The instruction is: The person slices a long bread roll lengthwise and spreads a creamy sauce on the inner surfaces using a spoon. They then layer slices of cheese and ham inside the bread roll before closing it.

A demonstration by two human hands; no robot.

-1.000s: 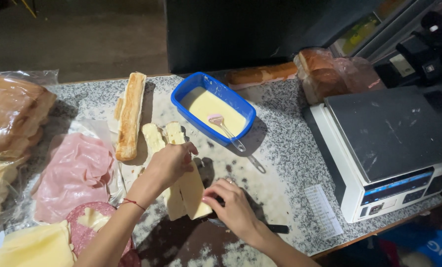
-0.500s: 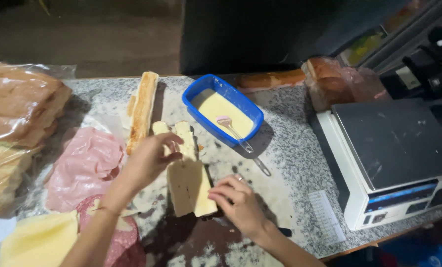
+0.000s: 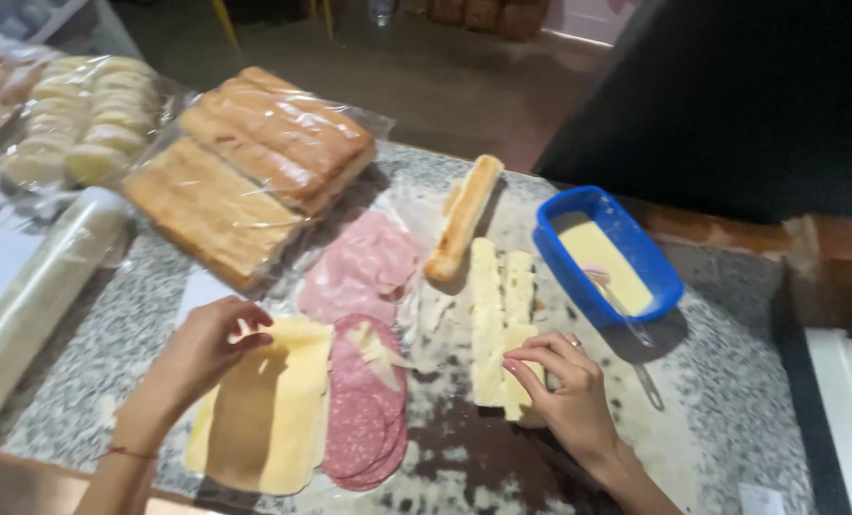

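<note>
The left hand point(image 3: 206, 348) pinches the top edge of the cheese slices point(image 3: 268, 410), which lie near the front edge of the speckled surface point(image 3: 92, 324), touching the salami point(image 3: 364, 420). The right hand point(image 3: 564, 386) rests with curled fingers on the split bread point(image 3: 497, 324), gripping its near end. Just beside it stands the blue tub point(image 3: 626, 238); bare surface lies open before it.
</note>
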